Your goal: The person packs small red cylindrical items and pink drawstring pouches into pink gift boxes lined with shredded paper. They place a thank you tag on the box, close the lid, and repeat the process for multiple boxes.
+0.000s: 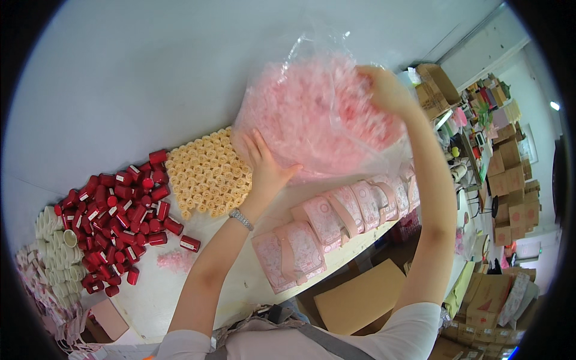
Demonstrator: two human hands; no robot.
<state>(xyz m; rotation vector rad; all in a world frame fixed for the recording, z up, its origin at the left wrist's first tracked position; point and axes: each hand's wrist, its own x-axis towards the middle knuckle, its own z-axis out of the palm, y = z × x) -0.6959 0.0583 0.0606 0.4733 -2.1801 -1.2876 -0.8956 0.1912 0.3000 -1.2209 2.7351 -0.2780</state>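
A large clear plastic bag (310, 44) full of pink shredded filler (297, 108) stands on the table against the wall. My left hand (265, 173) lies against the bag's lower left side with its fingers spread. At the upper right of the bag is my right hand (389, 90), fingers curled at the filler. Motion blur hides whether it grips plastic or filler. Below the bag, a row of pink patterned gift boxes (306, 252) with ribbon-like straps runs along the table's front edge. Cream artificial rose heads (209, 175) sit in a block left of my left hand.
Many red cylindrical containers (121, 216) with white labels are heaped on the left. White cups (58, 252) are stacked beyond them. A pink tuft (175, 261) lies on the white table (162, 301). Cardboard cartons (360, 297) stand below the front edge, others at far right (508, 162).
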